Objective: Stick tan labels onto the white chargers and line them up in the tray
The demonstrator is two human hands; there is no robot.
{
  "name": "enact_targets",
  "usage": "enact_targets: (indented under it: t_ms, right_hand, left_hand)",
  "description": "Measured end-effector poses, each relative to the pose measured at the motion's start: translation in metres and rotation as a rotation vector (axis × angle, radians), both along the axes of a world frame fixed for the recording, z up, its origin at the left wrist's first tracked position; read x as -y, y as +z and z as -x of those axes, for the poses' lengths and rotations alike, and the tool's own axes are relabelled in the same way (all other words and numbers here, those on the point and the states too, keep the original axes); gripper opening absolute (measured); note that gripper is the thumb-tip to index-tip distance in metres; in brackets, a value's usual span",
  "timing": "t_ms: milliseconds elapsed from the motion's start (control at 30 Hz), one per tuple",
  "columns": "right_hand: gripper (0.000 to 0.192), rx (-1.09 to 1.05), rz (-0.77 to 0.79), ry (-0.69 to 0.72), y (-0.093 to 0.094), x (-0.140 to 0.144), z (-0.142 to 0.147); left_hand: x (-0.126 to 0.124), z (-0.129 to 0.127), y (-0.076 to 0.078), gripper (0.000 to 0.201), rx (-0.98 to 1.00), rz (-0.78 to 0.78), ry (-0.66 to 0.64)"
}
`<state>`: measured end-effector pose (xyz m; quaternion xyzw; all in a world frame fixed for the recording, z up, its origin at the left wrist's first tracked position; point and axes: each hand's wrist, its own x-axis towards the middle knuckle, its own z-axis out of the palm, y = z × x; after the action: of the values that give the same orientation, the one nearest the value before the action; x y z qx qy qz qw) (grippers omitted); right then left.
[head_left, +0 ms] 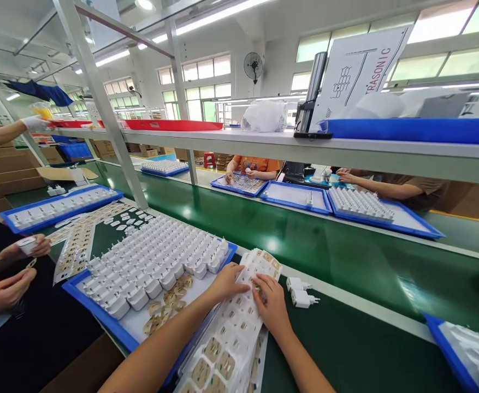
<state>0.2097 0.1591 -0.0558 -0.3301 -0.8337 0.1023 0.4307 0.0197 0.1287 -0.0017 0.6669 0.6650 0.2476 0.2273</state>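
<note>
Label sheet (231, 333): is being held flat on the desk (346, 349), its long axis running from the near edge away toward the blue tray (100, 311).
Left hand (226, 282): is being pressed on the sheet's far left part, fingers together, palm down.
Right hand (271, 307): is being laid just beside it, fingertips pinching at a label; nearer to the sheet's middle.
Loose chargers (300, 292): are lying just right of the right hand.
White chargers (157, 262): are standing in rows on the tray, left of both hands.

Factory assembly line: green conveyor belt (346, 256), trays of white chargers (157, 259).
</note>
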Motion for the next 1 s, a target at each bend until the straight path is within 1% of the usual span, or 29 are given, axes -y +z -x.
enact_targets:
  t_ms: [100, 233, 367, 467, 533, 633, 700, 833, 1000]
  right_hand:
    - [0.026, -0.005, 0.025, 0.012, 0.002, 0.002, 0.001]
    - [0.03, 0.0, 0.074, 0.074, 0.001, 0.005, 0.003]
    - [0.035, 0.004, 0.139, 0.13, 0.001, 0.008, 0.005]
    - [0.035, -0.006, 0.18, 0.124, 0.005, 0.009, 0.004]
    - [0.034, -0.019, 0.192, 0.105, 0.009, 0.009, 0.002]
    - [0.031, -0.043, 0.19, 0.083, 0.014, 0.01, 0.0]
    - [0.03, -0.054, 0.182, 0.078, 0.018, 0.011, 0.0]
    - [0.027, -0.077, 0.158, 0.075, 0.027, 0.013, 0.001]
    - [0.022, -0.122, 0.139, 0.07, 0.039, 0.017, 0.001]
  left_hand:
    - [0.004, -0.003, 0.0, 0.064, 0.037, -0.021, -0.001]
    - [0.006, -0.004, 0.001, 0.063, 0.103, -0.023, 0.015]
    - [0.0, 0.005, 0.0, 0.07, 0.198, 0.01, 0.074]
    - [-0.003, 0.012, 0.001, 0.07, 0.3, 0.043, 0.108]
    - [-0.002, 0.015, 0.003, 0.059, 0.39, 0.078, 0.099]
    - [0.0, 0.014, 0.008, 0.031, 0.538, 0.146, 0.043]
    - [0.002, 0.013, 0.01, 0.021, 0.624, 0.192, 0.015]
    - [0.006, 0.007, 0.014, 0.027, 0.766, 0.253, -0.003]
    - [0.008, 0.002, 0.02, 0.037, 0.88, 0.25, -0.021]
